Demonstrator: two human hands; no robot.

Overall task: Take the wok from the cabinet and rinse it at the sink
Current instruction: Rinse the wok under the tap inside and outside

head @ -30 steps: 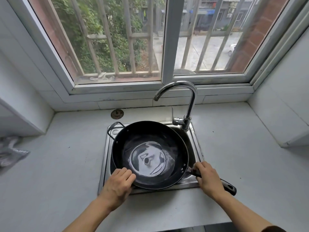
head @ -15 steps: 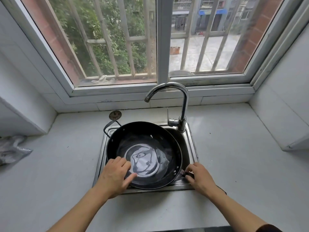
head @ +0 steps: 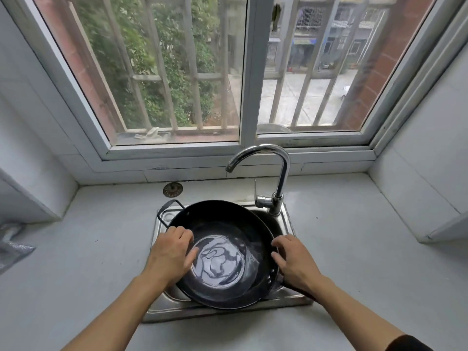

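The black wok [head: 225, 224] sits tilted in the small steel sink [head: 288, 225], with a shallow pool of water shining in its bottom. My left hand [head: 171, 257] lies over the wok's left rim, thumb and fingers reaching onto the inner wall. At the right rim my right hand [head: 295, 263] hovers or rests with its fingers spread; whether it touches is unclear. The long handle is mostly hidden under my right wrist. A small loop handle [head: 167, 207] sticks out at the wok's far left. The chrome faucet [head: 282, 178] arches over the wok with no water running.
A round drain strainer [head: 172, 189] lies on the white counter [head: 354, 249] behind the sink. A crumpled plastic bag [head: 12, 245] is at the far left. White walls close in on both sides, and a barred window spans the back.
My right hand has let go of the long handle and moved up to the wok's right rim. My left hand slid from the near rim to the left rim.
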